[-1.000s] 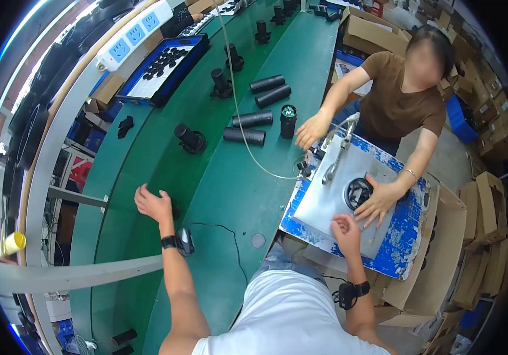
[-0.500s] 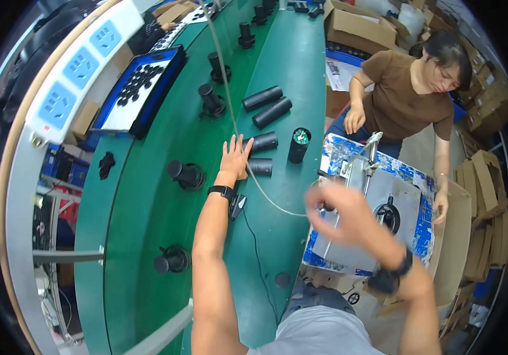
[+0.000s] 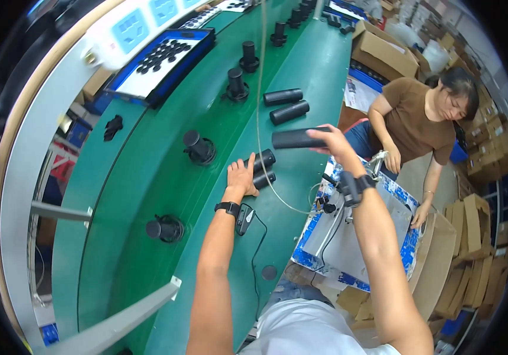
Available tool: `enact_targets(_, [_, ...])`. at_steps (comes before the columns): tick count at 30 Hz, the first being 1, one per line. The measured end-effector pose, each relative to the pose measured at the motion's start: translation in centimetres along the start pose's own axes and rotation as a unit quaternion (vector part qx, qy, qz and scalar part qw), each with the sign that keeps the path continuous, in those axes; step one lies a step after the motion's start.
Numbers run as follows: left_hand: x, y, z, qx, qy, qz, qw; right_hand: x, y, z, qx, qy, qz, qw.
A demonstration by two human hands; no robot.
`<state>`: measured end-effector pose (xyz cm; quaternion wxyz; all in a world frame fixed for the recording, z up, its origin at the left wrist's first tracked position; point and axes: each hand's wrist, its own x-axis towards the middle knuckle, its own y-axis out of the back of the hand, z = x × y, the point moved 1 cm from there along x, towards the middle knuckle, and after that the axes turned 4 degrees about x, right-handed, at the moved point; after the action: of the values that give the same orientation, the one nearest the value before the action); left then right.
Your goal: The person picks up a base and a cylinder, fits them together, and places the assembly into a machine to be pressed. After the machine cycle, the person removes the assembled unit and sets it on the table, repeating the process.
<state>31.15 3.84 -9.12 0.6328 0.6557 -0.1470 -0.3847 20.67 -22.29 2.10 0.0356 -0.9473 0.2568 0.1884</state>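
My right hand point(image 3: 332, 144) is closed around one end of a black cylinder point(image 3: 294, 138), which it holds sideways above the green bench. Lower left of it, my left hand point(image 3: 242, 178) lies with fingers spread over the near ends of two black cylinders point(image 3: 265, 158) lying side by side. Beyond them, another pair of black cylinders point(image 3: 289, 112) lies on the bench. Beside my left wrist is a small black device point(image 3: 244, 220) with a cable. A thin pale tube point(image 3: 259, 106) hangs down in front of the bench and curves toward the blue-edged stand.
Black cylinders on round bases point(image 3: 198, 148) stand in a row along the green belt. A blue tray point(image 3: 158, 65) of small black parts sits at the far left. A worn blue-and-white work stand point(image 3: 348, 260) is at my right, with a co-worker point(image 3: 422, 115) seated behind it.
My right hand has moved from over the work stand to the bench and grasped a cylinder. The upright cylinder with green inside no longer stands there. My view has shifted.
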Motion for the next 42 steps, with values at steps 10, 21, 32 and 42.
enact_targets(10, [-9.5, -3.8, 0.2, -0.025, 0.058, 0.105, 0.992, -5.8, -0.6, 4.8, 0.448, 0.069, -0.362, 0.814])
enact_targets(21, [-22.1, -5.1, -1.2, -0.085, -0.09, 0.079, 0.989, -12.9, -13.6, 17.2, 0.073, 0.113, 0.006, 0.991])
enact_targets(32, [-24.6, -4.0, 0.9, -0.106, -0.145, 0.067, 0.982, -10.2, -16.5, 6.1, -0.488, 0.128, -0.246, 0.827])
enact_targets(42, [-21.0, -4.1, 0.7, -0.055, -0.196, -0.011, 0.979, 16.5, -4.7, 0.1, -0.757, 0.197, 0.05, 0.621])
